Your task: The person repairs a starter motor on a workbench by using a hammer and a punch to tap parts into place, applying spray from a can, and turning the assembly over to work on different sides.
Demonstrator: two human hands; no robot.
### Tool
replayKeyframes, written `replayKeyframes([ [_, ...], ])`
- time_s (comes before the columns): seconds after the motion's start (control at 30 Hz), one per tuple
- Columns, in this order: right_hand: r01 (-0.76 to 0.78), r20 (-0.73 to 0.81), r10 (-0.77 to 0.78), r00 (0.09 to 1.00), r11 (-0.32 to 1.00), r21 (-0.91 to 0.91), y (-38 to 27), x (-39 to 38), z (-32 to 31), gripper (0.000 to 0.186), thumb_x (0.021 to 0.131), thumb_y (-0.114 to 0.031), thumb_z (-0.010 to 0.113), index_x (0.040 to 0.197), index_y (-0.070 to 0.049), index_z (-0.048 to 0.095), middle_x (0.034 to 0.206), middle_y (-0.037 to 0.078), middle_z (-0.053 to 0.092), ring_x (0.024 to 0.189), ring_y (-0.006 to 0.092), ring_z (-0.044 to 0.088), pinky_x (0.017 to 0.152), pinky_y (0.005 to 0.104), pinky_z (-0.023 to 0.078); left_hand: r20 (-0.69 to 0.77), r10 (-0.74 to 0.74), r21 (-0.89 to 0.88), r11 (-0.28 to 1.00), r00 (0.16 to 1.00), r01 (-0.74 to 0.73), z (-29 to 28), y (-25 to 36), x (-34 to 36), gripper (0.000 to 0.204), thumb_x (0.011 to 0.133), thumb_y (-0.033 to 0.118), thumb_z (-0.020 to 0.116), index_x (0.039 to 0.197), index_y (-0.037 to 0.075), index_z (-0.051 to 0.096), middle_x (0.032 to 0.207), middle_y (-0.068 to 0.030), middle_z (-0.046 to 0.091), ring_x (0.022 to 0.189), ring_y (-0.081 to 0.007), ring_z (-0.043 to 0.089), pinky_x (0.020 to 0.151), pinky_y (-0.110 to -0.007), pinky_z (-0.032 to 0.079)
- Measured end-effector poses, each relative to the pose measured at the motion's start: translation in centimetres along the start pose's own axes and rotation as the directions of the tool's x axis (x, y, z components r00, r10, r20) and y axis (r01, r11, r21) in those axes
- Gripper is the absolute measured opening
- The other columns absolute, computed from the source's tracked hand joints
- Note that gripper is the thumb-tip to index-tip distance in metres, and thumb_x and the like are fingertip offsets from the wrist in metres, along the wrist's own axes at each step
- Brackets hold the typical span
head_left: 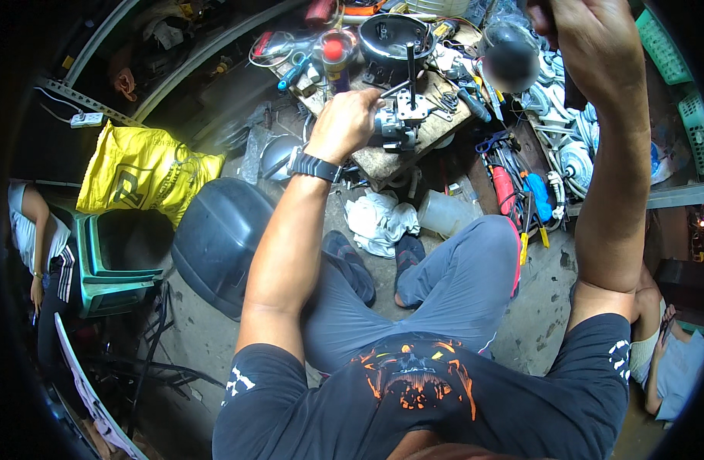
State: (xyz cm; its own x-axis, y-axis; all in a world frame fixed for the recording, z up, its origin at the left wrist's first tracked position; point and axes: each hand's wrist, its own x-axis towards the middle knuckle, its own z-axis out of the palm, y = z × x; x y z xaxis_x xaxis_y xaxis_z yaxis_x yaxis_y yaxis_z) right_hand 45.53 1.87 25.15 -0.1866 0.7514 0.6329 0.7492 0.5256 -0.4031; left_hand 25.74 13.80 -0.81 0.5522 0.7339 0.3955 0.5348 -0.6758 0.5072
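On the low wooden workbench [365, 167], my left hand [343, 125] is closed on a thin dark metal rod [393, 90]. Beside its fingers is a grey metal mechanical part [398, 123], with an upright black bar [411, 70] rising from it. High at the right, away from the bench, my right hand [597, 54] is raised in a fist. What it grips, if anything, is hidden by the hand and the picture's edge.
A spray can with a red cap [333, 54] and a black round pan [394, 38] crowd the bench's far side. Pliers and screwdrivers [513, 184] fill its right. A black case [222, 238] and yellow sack [137, 172] stand left. Two other people [41, 230] sit at the sides.
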Motion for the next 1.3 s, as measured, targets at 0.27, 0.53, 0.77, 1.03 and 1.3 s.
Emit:
replayKeyframes([
  [0.27,0.015,0.235,0.054,0.97,0.959,-0.283,10.8,-3.3,5.5,0.032,0.104,-0.026,0.058,0.123,-0.001,0.064,0.11,0.026,0.071,0.105,0.0468,0.067,0.089,0.0511,0.053,0.008,-0.011,-0.015,1.0,1.0,0.011,-0.1,0.3,-0.2,0.018,0.099,0.018,0.06,0.096,0.002,0.067,0.087,-0.0239,0.069,0.087,-0.0443,0.067,0.075,-0.051,0.052],
  [0.53,0.216,0.056,-0.209,0.976,0.928,-0.304,4.0,0.3,-0.4,0.026,0.108,-0.015,0.052,0.122,0.005,0.06,0.08,0.007,0.064,0.059,0.0115,0.058,0.051,0.0262,0.048,0.002,0.026,-0.009,1.0,1.0,-0.026,0.1,0.3,0.1,0.017,0.098,0.017,0.061,0.097,0.001,0.068,0.089,-0.0237,0.07,0.088,-0.0435,0.068,0.075,-0.05,0.052],
  [0.77,-0.148,0.339,0.256,0.905,0.938,-0.313,9.7,-2.0,6.2,0.037,0.106,-0.03,0.058,0.127,0.0,0.062,0.109,0.025,0.071,0.104,0.0423,0.069,0.09,0.0455,0.053,0.011,-0.018,-0.031,0.999,1.0,0.018,-0.4,0.8,-0.2,0.016,0.097,0.016,0.062,0.098,0.002,0.069,0.087,-0.0248,0.07,0.088,-0.0441,0.068,0.076,-0.051,0.052],
  [1.03,0.062,0.052,-0.046,0.998,0.931,-0.359,5.3,-0.8,4.1,0.037,0.105,-0.024,0.054,0.13,0.003,0.057,0.107,0.024,0.067,0.099,0.042,0.065,0.087,0.0459,0.053,0.028,-0.057,-0.058,0.997,0.998,0.059,-0.2,0.3,-0.7,0.018,0.1,0.018,0.06,0.101,0.002,0.07,0.087,-0.0249,0.07,0.086,-0.045,0.068,0.075,-0.051,0.053],
  [1.3,-0.029,0.284,0.124,0.951,0.948,-0.316,9.9,-3.4,6.4,0.035,0.105,-0.024,0.06,0.129,0.0,0.062,0.109,0.026,0.071,0.101,0.0422,0.07,0.086,0.0446,0.054,0.026,-0.047,-0.064,0.997,0.999,0.048,-0.4,1.1,-0.2,0.02,0.099,0.019,0.061,0.1,0.002,0.071,0.087,-0.025,0.07,0.086,-0.0449,0.068,0.075,-0.05,0.053],
])
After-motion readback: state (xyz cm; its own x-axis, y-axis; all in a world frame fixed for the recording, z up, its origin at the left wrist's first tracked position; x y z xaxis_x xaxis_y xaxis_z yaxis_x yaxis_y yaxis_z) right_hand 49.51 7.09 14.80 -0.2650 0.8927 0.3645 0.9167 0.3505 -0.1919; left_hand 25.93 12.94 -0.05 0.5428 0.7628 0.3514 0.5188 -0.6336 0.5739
